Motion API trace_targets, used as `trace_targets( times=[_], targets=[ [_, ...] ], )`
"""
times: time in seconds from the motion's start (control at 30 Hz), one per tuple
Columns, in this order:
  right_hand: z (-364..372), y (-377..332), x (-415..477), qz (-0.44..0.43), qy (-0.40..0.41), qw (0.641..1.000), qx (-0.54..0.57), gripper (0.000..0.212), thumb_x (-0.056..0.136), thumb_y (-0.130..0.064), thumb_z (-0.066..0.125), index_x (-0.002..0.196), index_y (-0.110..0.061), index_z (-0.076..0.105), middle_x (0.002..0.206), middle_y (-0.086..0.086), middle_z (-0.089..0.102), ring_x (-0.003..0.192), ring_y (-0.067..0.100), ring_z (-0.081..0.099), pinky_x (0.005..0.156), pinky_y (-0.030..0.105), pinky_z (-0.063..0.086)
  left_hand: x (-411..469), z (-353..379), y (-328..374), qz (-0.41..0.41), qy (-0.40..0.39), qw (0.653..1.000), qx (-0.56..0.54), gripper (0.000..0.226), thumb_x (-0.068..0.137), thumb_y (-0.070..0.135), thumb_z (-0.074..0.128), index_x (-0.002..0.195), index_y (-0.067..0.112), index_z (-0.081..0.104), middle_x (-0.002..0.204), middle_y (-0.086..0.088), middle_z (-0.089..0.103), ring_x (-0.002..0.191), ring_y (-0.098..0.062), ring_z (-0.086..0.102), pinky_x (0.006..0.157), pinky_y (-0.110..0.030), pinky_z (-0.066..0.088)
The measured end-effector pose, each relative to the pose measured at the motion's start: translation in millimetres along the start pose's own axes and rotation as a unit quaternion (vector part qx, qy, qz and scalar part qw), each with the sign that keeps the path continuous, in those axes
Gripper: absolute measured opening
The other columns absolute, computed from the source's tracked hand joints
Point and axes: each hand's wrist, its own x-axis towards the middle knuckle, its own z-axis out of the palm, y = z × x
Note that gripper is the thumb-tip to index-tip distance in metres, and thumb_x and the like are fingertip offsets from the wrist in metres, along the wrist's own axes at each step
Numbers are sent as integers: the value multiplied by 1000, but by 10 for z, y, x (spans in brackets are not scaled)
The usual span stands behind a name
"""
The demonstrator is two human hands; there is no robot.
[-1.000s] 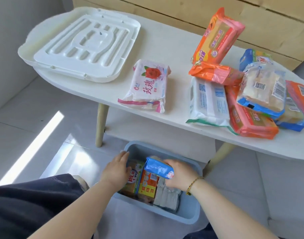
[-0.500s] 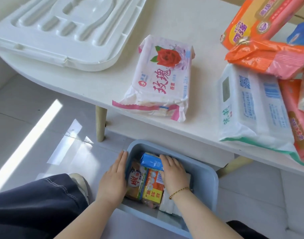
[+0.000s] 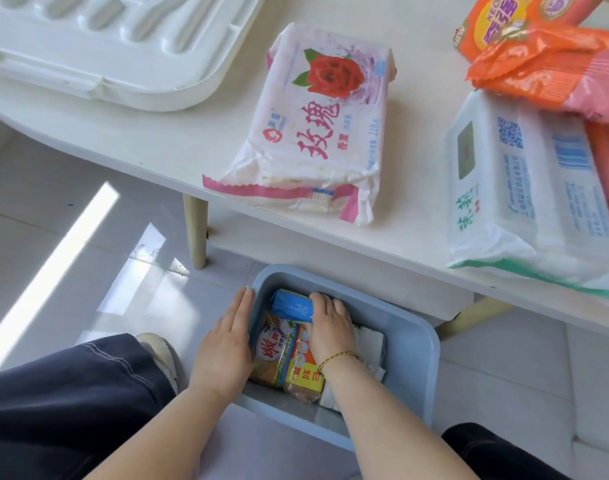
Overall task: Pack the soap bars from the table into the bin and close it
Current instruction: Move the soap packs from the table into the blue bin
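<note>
A blue bin point(image 3: 414, 351) stands on the floor under the table's front edge. Inside it lie several wrapped soap bars, among them a brown one point(image 3: 273, 351), a yellow one point(image 3: 305, 379) and a white one point(image 3: 369, 344). My right hand point(image 3: 330, 322) is inside the bin, fingers pressed on a blue soap pack point(image 3: 292, 306) at the far end. My left hand point(image 3: 225, 344) lies flat on the bin's left rim. On the table lie a pink rose soap pack point(image 3: 317, 133), a white and green pack point(image 3: 524, 188) and orange packs point(image 3: 545, 67).
The white bin lid point(image 3: 99, 39) lies upside down on the table's far left. A wooden table leg point(image 3: 196, 233) stands just beyond the bin. My dark trouser leg and a shoe point(image 3: 157, 355) are left of the bin on the grey tiled floor.
My right hand has lowered the blue soap pack into the far end of the bin. My left hand has slid onto the bin's left rim. The camera has moved closer and tipped down.
</note>
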Motion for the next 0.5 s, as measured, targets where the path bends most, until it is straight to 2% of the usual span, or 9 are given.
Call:
trace_targets(
  times=[0.1, 0.17, 0.2, 0.27, 0.33, 0.37, 0.43, 0.47, 0.5],
  targets=[
    [13, -11, -61, 6, 31, 999, -22, 52, 86, -8, 53, 136, -10, 36, 138, 7, 45, 126, 23, 41, 114, 32, 23, -7, -9, 9, -6, 5, 1000, -10, 68, 89, -2, 36, 145, 17, 4, 157, 0, 3, 135, -25, 35, 104, -34, 35],
    [87, -6, -171, 25, 94, 995, -35, 71, 61, -13, 79, 125, -11, 48, 122, 6, 62, 117, 23, 55, 117, 33, 22, -4, -11, 17, -6, 6, 1000, -8, 67, 90, -1, 36, 145, 18, 4, 157, 0, 4, 134, -25, 36, 103, -34, 36],
    [152, -1, -247, 19, 117, 992, -38, 79, 51, -15, 84, 121, -12, 49, 117, 5, 67, 115, 22, 56, 116, 34, 22, -6, -10, 20, -6, 7, 1000, -9, 67, 89, -1, 36, 145, 17, 5, 157, 0, 5, 134, -26, 36, 103, -34, 36],
    [239, -8, -390, -17, 123, 991, -55, 73, 57, -25, 78, 121, -14, 44, 119, 2, 68, 118, 18, 51, 114, 32, 24, -10, -11, 24, -9, 9, 1000, -12, 67, 89, -2, 37, 145, 18, 6, 157, 0, 6, 134, -26, 37, 102, -35, 37],
    [225, -8, -472, -26, 54, 997, -55, 57, 71, -36, 51, 124, -14, 45, 123, 0, 66, 121, 19, 54, 118, 27, 13, -19, -11, 22, -9, 11, 1000, -13, 66, 89, -1, 37, 145, 17, 7, 157, 0, 7, 134, -27, 37, 102, -35, 37],
    [169, -25, -481, -9, 13, 998, -60, 60, 75, -37, 40, 129, -11, 45, 131, 4, 60, 127, 22, 50, 118, 27, -2, -23, -11, 26, -8, 12, 1000, -12, 66, 89, -2, 37, 145, 17, 7, 157, -1, 7, 134, -26, 37, 102, -35, 37],
    [62, -30, -385, -19, -27, 998, -61, 64, 90, -36, 32, 146, -7, 20, 156, 9, 21, 145, 23, 11, 110, 25, -27, -21, -16, 36, -7, 13, 1000, -9, 66, 89, -2, 36, 145, 17, 8, 157, -1, 7, 134, -26, 36, 103, -35, 36],
    [65, -17, -328, -37, -60, 995, -67, 64, 96, -35, 29, 149, -10, 3, 159, 6, -1, 146, 20, -9, 108, 26, -29, -23, -14, 41, -9, 13, 1000, -8, 66, 90, -1, 36, 145, 17, 7, 157, -1, 7, 134, -26, 36, 102, -35, 37],
    [45, -24, -293, -33, -98, 993, -59, 64, 98, -34, 27, 148, -12, -7, 158, 3, -14, 145, 19, -18, 108, 29, -26, -22, -16, 44, -10, 14, 1000, -7, 65, 90, -1, 36, 145, 17, 7, 157, 0, 7, 134, -26, 37, 102, -35, 37]
  ],
)
